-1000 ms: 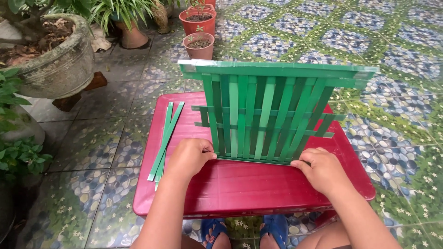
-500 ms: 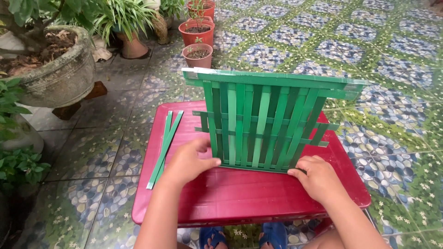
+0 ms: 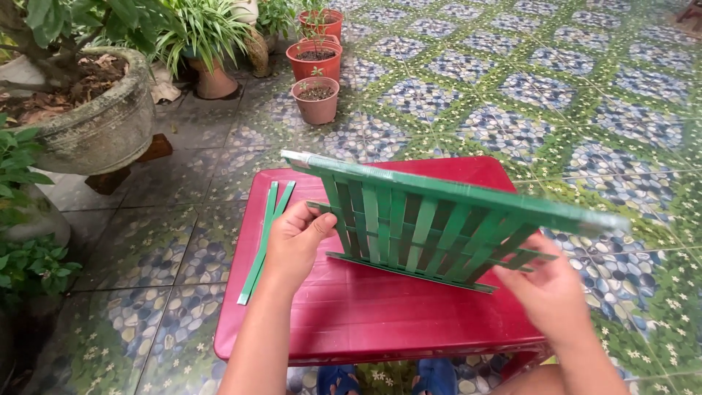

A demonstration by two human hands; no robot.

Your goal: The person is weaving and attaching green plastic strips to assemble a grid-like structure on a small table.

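No packages, labels, signs or screens show anywhere around the hands, neither on the surface in front of them nor on the tiled floor and among the pots beyond them.

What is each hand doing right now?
Left hand: closed on the left edge of the green woven strip panel.
Right hand: blurred, at the panel's right edge; grip cannot be told.
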